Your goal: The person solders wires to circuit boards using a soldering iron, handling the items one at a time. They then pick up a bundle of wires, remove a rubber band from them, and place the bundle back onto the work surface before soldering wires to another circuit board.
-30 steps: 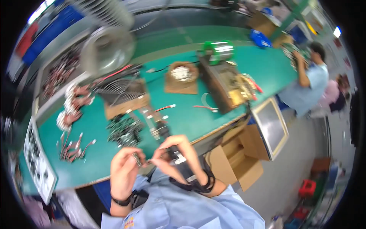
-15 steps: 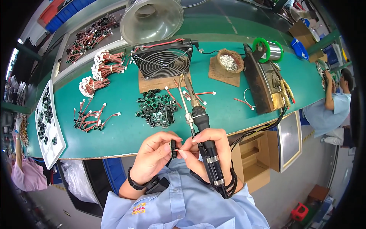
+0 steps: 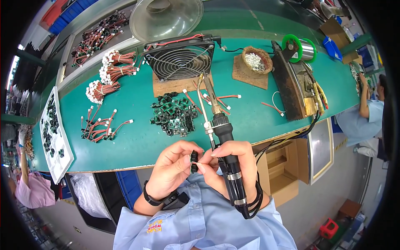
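Between the fingertips of my left hand is a small black circuit board part, upright at the table's near edge. My right hand is closed around a black-handled soldering iron with a metal feed tube alongside it. The iron's tip points away from me, toward the fan. The thumb and forefinger of that same hand also meet at the board part, where a thin wire end shows; my fingers hide most of it. Just beyond lies a pile of similar green and black board parts.
A black fan stands behind the pile. Red-and-black connector leads and bundles lie left, near a white tray. A bowl of pale pellets, an iron stand and a solder spool are right. Co-workers sit at both sides.
The whole view has shifted slightly, with the bench things a little farther right. My hands keep the same grip on the board part and the soldering iron.
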A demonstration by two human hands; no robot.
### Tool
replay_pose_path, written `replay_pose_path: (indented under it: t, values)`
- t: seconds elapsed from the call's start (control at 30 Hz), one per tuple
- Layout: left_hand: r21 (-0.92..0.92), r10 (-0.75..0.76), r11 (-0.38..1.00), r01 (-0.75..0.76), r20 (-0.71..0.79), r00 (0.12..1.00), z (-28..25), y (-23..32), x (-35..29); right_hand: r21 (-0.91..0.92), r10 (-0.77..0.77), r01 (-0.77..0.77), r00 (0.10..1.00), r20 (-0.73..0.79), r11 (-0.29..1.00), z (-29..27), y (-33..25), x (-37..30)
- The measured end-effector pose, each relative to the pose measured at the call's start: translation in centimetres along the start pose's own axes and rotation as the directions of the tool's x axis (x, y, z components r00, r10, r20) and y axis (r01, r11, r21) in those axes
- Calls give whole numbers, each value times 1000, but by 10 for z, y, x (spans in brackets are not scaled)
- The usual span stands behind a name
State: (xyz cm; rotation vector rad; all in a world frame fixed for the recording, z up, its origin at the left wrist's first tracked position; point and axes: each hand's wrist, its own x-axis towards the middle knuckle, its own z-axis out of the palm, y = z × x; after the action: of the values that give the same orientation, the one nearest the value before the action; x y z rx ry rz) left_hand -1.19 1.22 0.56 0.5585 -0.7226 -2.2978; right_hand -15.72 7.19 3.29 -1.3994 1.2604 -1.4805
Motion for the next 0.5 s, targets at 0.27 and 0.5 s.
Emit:
replay_pose_path:
  t: [0.27,0.5]
  values:
    - [-4,9,1000,-9,-1,1000,1,0,0,-46,-34,34,999,-6,998,0,-1,2]
    - [0,6,1000,-6,-7,1000,5,1,1,-2,-20,20,997,-74,1000,1,2,0]
